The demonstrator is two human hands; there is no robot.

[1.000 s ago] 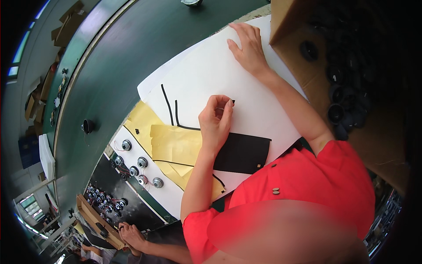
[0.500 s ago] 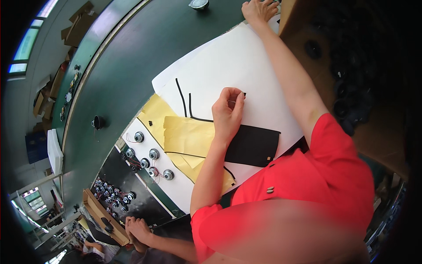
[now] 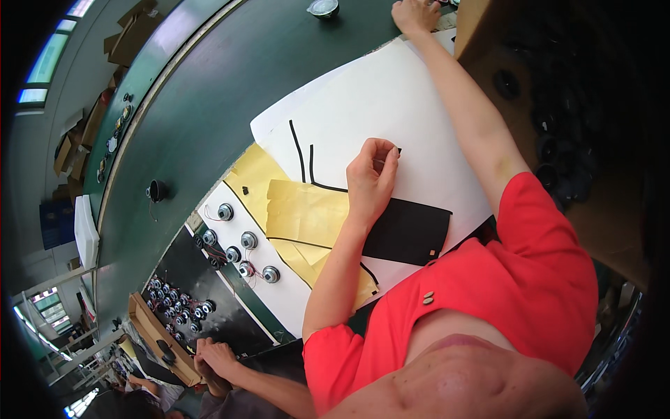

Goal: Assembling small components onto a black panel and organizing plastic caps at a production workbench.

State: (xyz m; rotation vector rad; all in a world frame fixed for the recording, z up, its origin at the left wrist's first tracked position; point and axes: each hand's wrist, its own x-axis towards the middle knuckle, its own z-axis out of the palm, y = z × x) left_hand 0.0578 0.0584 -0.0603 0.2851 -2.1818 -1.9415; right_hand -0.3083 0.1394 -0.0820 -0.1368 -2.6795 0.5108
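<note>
My left hand is closed in a pinch on a small black piece, held above a large white sheet. Thin black strips lie on that sheet. By my left wrist are a black rectangular sheet and creased yellow paper. My right hand reaches to the far end of the table, beside a cardboard box. Its fingers look spread, with nothing visible in them; the top edge cuts off part of the hand.
Several small speakers with thin wires lie to the left, and more stand on a black surface. A co-worker's hands are at the lower left. The cardboard box on the right holds dark round parts. A round metallic part sits on the green table.
The whole view has shifted a little, so most things sit slightly farther right. My left hand keeps its pinch on the black piece. My right hand stays at the far end, its fingers slightly more bent.
</note>
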